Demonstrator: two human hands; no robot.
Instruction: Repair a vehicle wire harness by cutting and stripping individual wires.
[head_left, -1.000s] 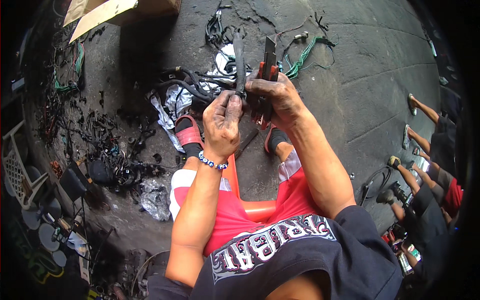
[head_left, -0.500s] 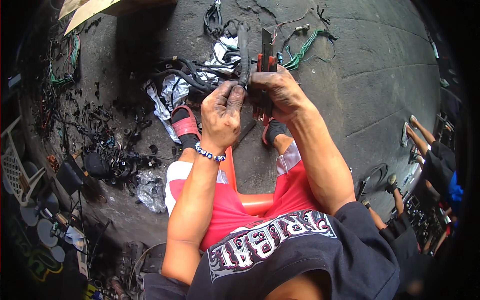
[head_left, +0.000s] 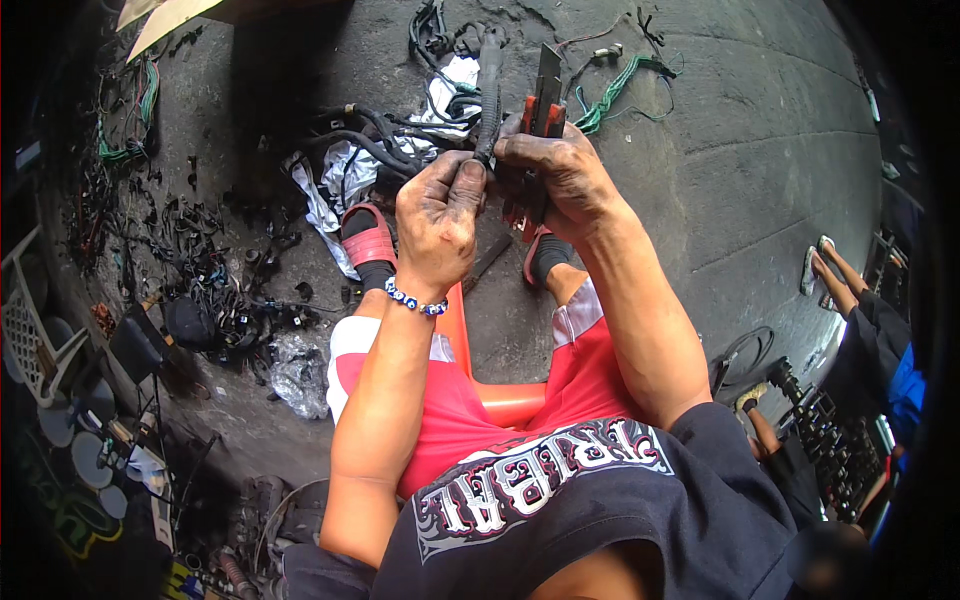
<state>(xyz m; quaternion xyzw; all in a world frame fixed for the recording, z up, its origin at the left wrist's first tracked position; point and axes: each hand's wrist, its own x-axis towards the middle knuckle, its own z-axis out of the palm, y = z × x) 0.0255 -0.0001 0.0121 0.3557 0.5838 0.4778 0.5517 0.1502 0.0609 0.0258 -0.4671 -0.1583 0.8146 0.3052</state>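
My left hand (head_left: 440, 215) is closed round the lower end of a black corrugated wiring sleeve (head_left: 489, 85), its thumb pressed on top. Beyond the hand, the sleeve points up and away. Close on its right, my right hand (head_left: 560, 175) grips a utility knife (head_left: 548, 75) with a dark blade pointing away from me. Red-and-black handle parts show beside the blade, and more red shows below the fist; whether these belong to a second tool I cannot tell. Fingers hide where the sleeve and the right hand meet. Black harness branches (head_left: 375, 140) trail to the left over white sheeting (head_left: 350, 175).
Green wires (head_left: 615, 95) lie on the floor ahead, to the right. Many black connector scraps (head_left: 215, 270) litter the left floor, near a clear plastic bag (head_left: 298, 375). I sit on an orange seat (head_left: 510, 400). Other people (head_left: 865, 320) are at the far right.
The knife has shifted slightly right, its blade now leaning right. My left hand has moved a little left and nearer to me, still on the sleeve. People at the right have shifted.
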